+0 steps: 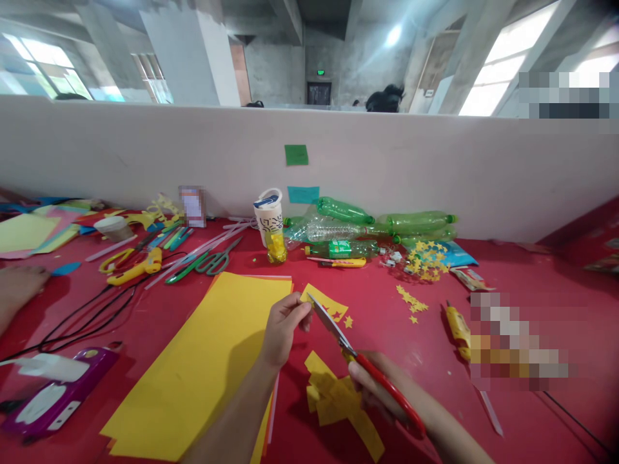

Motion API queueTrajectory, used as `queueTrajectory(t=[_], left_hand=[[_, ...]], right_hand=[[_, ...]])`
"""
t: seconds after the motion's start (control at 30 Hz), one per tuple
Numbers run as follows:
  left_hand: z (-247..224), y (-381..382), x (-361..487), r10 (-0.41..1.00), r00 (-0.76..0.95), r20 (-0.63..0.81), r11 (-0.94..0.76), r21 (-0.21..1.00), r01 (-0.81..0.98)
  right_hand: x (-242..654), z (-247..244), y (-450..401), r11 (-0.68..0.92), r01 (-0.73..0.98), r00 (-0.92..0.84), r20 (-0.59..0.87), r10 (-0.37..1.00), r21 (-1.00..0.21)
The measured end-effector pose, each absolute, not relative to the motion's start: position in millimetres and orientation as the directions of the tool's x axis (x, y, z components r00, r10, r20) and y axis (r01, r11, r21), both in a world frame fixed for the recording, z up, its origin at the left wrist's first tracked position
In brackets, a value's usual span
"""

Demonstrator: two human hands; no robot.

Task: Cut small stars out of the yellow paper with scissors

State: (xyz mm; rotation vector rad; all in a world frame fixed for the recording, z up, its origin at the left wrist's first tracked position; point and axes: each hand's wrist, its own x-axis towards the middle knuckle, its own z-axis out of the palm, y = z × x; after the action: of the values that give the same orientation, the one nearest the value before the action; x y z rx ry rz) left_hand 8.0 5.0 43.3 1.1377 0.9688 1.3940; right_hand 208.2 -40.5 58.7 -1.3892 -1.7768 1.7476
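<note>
My left hand (285, 322) is closed in a pinch on a small piece of yellow paper (309, 299), beside the tips of the scissors. In my right hand (374, 380) are the red-handled scissors (333, 328), their blades pointing up and left toward my left fingertips. Just behind the blades is a strip of yellow paper (325, 295) with star-shaped holes, and a small yellow star (349, 321) lies beside it. Yellow paper scraps (333, 403) lie in a pile below, between my forearms. Large yellow sheets (193, 361) are stacked under my left forearm.
Green plastic bottles (343, 211) and a white cup (269, 219) stand or lie by the partition. Cut yellow stars (428, 258) are heaped at right, near a yellow glue gun (458, 328). At left are grey scissors (215, 261), a purple power strip (62, 393) and another person's arm (22, 293).
</note>
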Motion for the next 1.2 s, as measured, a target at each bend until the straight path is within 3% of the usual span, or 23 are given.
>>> queueTrajectory(t=[0.2, 1.2], left_hand=[[43.2, 4.9, 8.7, 0.993, 0.004, 0.118, -0.114, 0.967, -0.228], [44.4, 8.9, 7.0, 0.995, -0.075, 0.061, -0.086, 0.91, -0.406]], right_hand=[[205.3, 60.0, -43.3, -0.314, 0.355, -0.463, -0.457, 0.759, -0.881], [206.8, 63.7, -41.7, -0.241, 0.375, -0.446, -0.403, 0.799, -0.895]])
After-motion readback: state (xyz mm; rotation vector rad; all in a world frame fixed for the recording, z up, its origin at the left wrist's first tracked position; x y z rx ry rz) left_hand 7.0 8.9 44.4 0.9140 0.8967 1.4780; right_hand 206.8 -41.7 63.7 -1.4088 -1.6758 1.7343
